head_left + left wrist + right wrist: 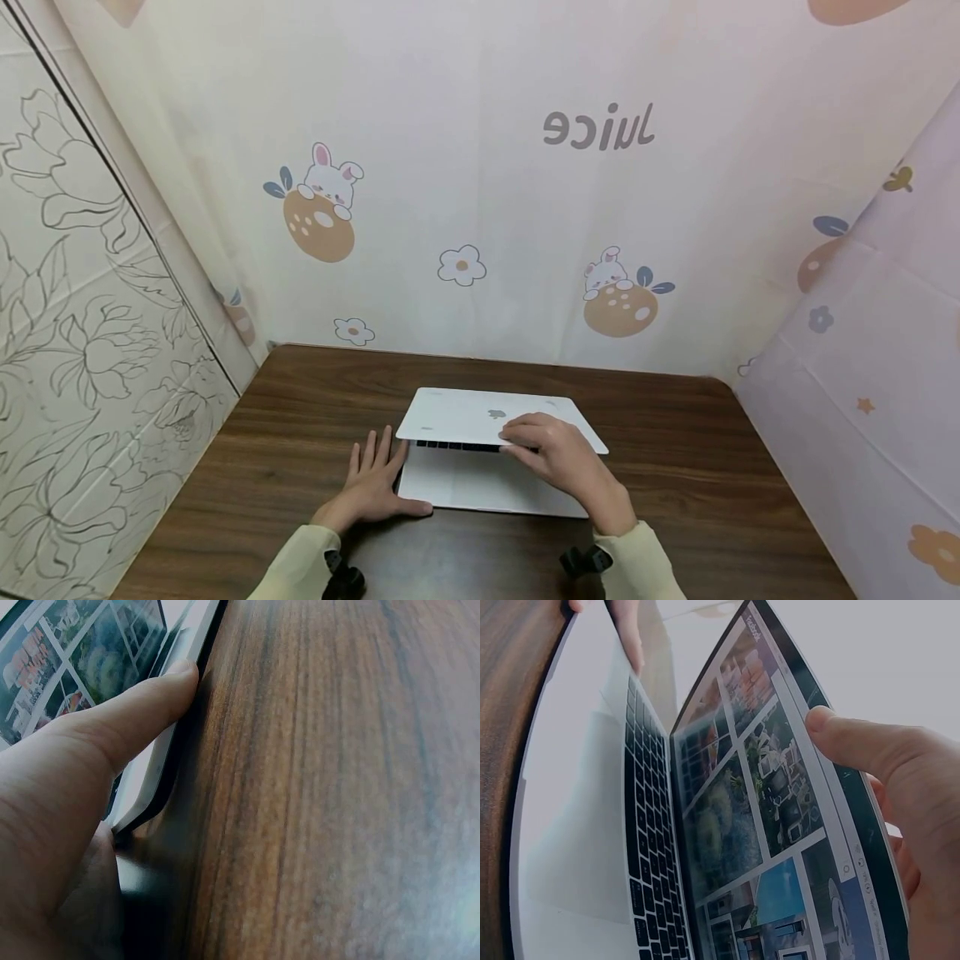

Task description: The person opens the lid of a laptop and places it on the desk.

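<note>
A silver laptop (487, 487) lies on the table with its lid (457, 415) partly raised and tilted over the keyboard (646, 817). My right hand (566, 458) pinches the lid's front edge, thumb on the screen side and fingers on the outer side. The lit screen (727, 787) shows a page of photo tiles in the right wrist view. At the laptop's front left corner my left hand (372, 487) rests with spread, straight fingers beside it. Its thumb (154, 701) touches the base's front edge in the left wrist view.
The dark wooden table (697, 467) extends around the laptop. Behind it hangs a pale printed cloth (495, 183), with a floral panel (97, 350) on the left and another cloth (885, 350) on the right. Black wrist cameras (585, 561) sit at both sleeves.
</note>
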Demonstrator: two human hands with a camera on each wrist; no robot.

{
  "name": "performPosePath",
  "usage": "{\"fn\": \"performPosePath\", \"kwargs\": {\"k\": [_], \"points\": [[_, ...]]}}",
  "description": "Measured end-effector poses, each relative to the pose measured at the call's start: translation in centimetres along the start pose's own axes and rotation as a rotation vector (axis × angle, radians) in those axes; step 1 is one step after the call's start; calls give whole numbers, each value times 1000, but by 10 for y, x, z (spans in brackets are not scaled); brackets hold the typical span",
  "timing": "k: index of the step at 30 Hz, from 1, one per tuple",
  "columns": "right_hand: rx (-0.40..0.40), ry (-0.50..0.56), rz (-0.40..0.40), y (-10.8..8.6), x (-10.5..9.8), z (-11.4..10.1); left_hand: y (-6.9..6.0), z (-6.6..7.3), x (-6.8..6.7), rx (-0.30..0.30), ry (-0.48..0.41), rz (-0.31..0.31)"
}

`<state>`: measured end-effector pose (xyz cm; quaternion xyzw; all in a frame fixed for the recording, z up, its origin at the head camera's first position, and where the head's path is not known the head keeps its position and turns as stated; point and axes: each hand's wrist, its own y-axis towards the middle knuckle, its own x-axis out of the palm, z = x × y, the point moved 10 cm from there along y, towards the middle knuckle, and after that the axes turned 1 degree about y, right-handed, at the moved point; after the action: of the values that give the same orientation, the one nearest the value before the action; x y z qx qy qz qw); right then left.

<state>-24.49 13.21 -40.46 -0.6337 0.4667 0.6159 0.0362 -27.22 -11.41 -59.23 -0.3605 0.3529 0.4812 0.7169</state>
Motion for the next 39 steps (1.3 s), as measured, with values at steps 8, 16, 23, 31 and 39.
{"fn": "performPosePath", "kwargs": {"k": [8,16,23,31,39], "points": [[26,29,-31,4,0,4,-2,2,-2,1,-3,4],[53,76,-48,9,-3,8,-2,4,-2,5,10,-5],[76,110,-80,15,-3,14,-1,3,-2,8,6,-1],[125,207,-115,22,-5,20,-1,3,-2,5,10,-2],[145,249,-128,27,-8,23,-2,4,-3,3,6,-9]]}}
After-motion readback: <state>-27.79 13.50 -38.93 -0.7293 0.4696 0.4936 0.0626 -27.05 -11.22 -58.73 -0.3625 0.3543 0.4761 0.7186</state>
